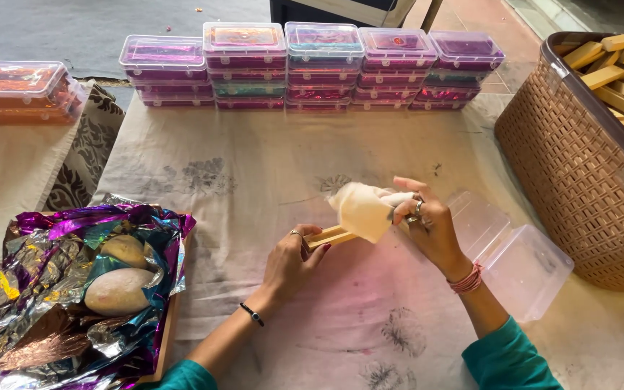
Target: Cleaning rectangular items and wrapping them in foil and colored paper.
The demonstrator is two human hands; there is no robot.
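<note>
Behind, stacked boxes [312, 66] (pink, lidded)

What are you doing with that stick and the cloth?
A person sits at a cloth-covered table. The left hand holds a small wooden stick by one end, while the right hand presses a cream cloth around the other end. An open clear plastic box lies beside the right hand. Stacks of lidded boxes line the far edge, a basket of wooden sticks stands on the right, and shiny foil lies on the left.
</note>
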